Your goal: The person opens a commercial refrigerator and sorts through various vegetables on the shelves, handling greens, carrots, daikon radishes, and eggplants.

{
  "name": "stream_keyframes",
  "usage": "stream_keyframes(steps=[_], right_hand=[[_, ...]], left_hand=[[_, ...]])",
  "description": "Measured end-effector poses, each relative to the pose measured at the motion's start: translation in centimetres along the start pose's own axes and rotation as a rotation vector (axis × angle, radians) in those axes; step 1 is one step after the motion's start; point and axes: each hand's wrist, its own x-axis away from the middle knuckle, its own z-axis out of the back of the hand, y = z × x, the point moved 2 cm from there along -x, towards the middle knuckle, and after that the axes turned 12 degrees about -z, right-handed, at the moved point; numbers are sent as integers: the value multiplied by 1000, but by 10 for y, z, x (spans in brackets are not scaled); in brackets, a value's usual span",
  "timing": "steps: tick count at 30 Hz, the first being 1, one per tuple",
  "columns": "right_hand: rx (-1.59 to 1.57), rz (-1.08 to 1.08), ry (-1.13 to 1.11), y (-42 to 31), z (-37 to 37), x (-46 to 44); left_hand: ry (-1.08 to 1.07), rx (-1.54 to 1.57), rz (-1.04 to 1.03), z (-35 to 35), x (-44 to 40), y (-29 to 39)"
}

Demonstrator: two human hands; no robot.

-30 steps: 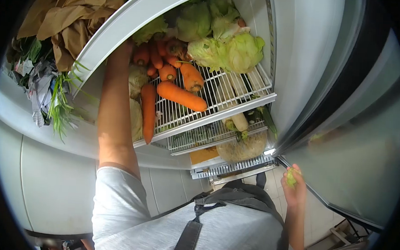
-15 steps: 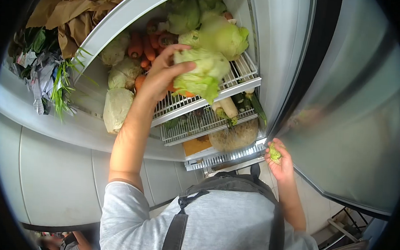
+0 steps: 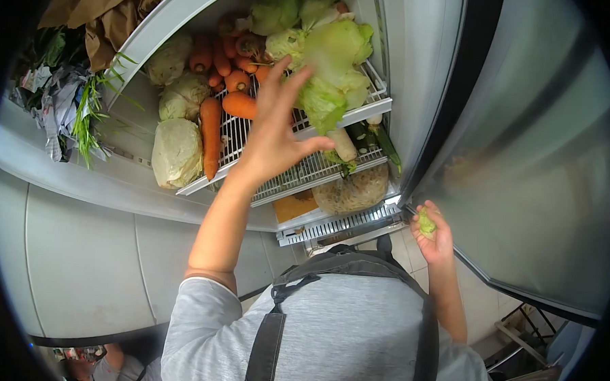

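Note:
My left hand [image 3: 273,131] is open before the upper wire shelf [image 3: 232,136] of an open refrigerator, fingers spread and holding nothing. Just beyond its fingertips, a pale green lettuce [image 3: 324,103] rests at the shelf's front edge, against more lettuce [image 3: 342,46]. Orange carrots [image 3: 238,106] lie behind and left of this hand, one long carrot [image 3: 211,135] pointing toward the front. Low on the right, beside the door edge, my right hand [image 3: 437,240] is closed around a small piece of lettuce leaf [image 3: 426,223].
Cabbages [image 3: 177,151] line the shelf's left side. White radish [image 3: 344,146] and dark green vegetables [image 3: 386,150] sit on the shelf below. The glass door [image 3: 537,166] stands open at right. Brown paper [image 3: 115,19] and greens lie upper left. Another person [image 3: 117,366] is at bottom left.
My left hand has let go of the lettuce, which now sits on the shelf, and its fingers have spread. My right hand still holds the leaf piece and has barely moved.

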Motion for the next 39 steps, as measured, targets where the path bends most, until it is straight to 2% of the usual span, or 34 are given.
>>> stream_keyframes(steps=[3, 6, 8, 9, 11, 12, 15, 17, 19, 20, 22, 23, 25, 27, 29, 31, 33, 34, 35, 37, 39], right_hand=[[13, -3, 4, -1, -8, 3], [14, -1, -10, 0, -9, 4], [9, 7, 0, 0, -8, 5], [5, 10, 12, 1, -6, 7], [-17, 15, 12, 2, 3, 10], [-32, 16, 11, 2, 7, 11], [-38, 44, 43, -1, 17, 22], [-42, 55, 76, -5, 22, 26], [-46, 59, 107, -5, 23, 28], [-50, 76, 87, -6, 21, 29], [-47, 87, 67, -6, 19, 33], [-50, 91, 60, -6, 16, 34], [-47, 95, 44, -7, 14, 34], [-48, 97, 78, -4, 18, 36], [-55, 103, 83, -3, 25, 37], [-58, 110, 87, -5, 30, 39], [-73, 146, 76, -6, 34, 42], [-68, 144, 71, -6, 35, 42], [-72, 145, 79, -6, 35, 44], [-73, 150, 87, -5, 33, 48], [-70, 159, 118, -4, 32, 51]], left_hand=[[-17, -85, 0, -24, -4, -14], [-50, 22, 9, -32, -12, -37], [-100, 25, 128, -29, -15, -41], [-103, 30, 123, -29, -12, -46], [57, 135, 135, -22, -5, -56], [97, 287, 279, -13, -4, -55], [344, 625, 366, 8, -28, -57], [350, 637, 346, 14, -58, -73], [270, 583, 577, 3, -85, -100], [234, 302, 386, -9, -103, -132], [-163, -56, 586, -22, -124, -124], [-158, -57, 593, -21, -125, -128], [-374, -125, 564, -18, -128, -133], [-377, -48, 539, 15, -128, -109], [-345, 201, 622, 48, -129, -86], [-338, 183, 685, 69, -114, -116], [-258, 153, 622, 67, -89, -176], [-437, 12, 747, 71, -87, -146], [-432, 11, 748, 67, -74, -159], [-569, -75, 262, 40, -36, -193], [-644, -629, -136, 20, -19, -176]])
